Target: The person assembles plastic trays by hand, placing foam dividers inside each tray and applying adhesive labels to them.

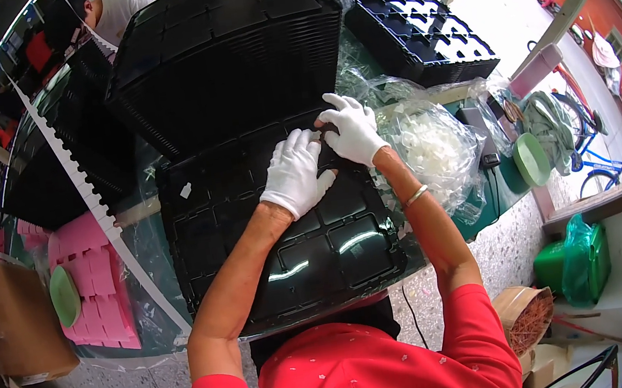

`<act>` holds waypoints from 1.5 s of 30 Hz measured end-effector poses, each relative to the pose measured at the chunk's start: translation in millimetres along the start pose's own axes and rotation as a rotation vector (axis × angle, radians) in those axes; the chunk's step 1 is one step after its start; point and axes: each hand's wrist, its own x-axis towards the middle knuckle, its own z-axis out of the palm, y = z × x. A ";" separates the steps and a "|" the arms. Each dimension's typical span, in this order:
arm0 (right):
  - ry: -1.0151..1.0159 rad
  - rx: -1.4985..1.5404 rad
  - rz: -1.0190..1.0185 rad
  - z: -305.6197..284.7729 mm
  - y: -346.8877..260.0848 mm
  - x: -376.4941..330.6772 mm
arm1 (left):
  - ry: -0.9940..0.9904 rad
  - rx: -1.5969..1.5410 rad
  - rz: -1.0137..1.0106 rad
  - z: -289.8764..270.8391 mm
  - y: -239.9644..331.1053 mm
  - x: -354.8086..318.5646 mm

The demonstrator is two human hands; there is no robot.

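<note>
Both my hands wear white gloves with some bare fingertips. My left hand (295,174) lies over a wide black plastic tray (289,263) with shallow compartments, its fingers stretched forward and its thumb out to the right. Just right of it, my right hand (352,130) rests at the tray's far right part, thumb and forefinger apart, the other fingers bent. A small pale piece (315,136) shows between the two hands' fingertips; whether either hand grips it is unclear. Another small white piece (185,190) lies on the tray's left side.
A tall stack of black trays (226,87) stands behind. At right is a clear plastic bag (430,143) of small white pieces, with a green bowl (531,160) beyond. More black trays (428,37) lie far right. Pink foam sheets (88,262) and another green bowl (64,295) are left.
</note>
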 end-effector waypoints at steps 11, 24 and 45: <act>-0.140 -0.250 -0.003 -7.5 -23.2 7.1 | 0.078 -0.130 0.025 0.4 -1.8 -3.4; -0.097 -0.009 -0.026 -2.0 -5.6 7.3 | 0.076 -0.133 0.022 -1.9 0.0 -7.7; -0.077 -0.221 -0.043 -8.7 -14.3 2.3 | 0.067 -0.178 0.022 -1.2 -1.8 -6.0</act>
